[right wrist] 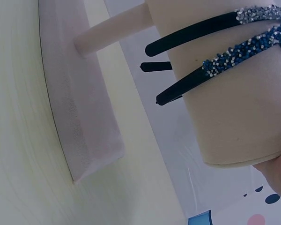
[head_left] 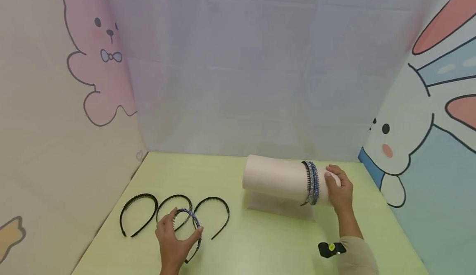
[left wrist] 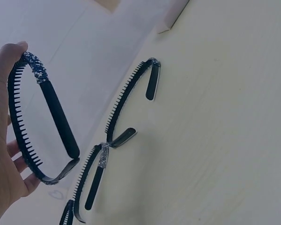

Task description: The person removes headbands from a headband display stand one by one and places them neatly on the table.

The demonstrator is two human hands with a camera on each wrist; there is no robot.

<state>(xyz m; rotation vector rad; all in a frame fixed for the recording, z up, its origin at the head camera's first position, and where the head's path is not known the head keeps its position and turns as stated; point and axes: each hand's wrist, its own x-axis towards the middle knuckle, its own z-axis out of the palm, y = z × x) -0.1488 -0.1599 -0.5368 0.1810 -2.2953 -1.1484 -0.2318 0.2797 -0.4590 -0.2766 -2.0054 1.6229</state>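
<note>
My left hand (head_left: 174,242) holds a blue beaded headband (head_left: 198,222) between thumb and fingers, above the table; in the left wrist view the hand (left wrist: 4,122) grips its toothed black band (left wrist: 21,124). My right hand (head_left: 340,190) grips the right end of a pale padded cylinder (head_left: 275,178) on a stand. Around the cylinder, near that hand, sit a silver and a blue beaded headband (head_left: 316,184); their black tips hang past its side in the right wrist view, where the blue one (right wrist: 243,50) is nearer the cylinder's end.
Three headbands lie in a row on the table's left: a left one (head_left: 139,194), a middle one (head_left: 178,195) and a right one (head_left: 227,213). The stand's flat base (head_left: 280,208) rests under the cylinder. A small black object (head_left: 329,249) is at the right sleeve. Printed cloth walls surround the table.
</note>
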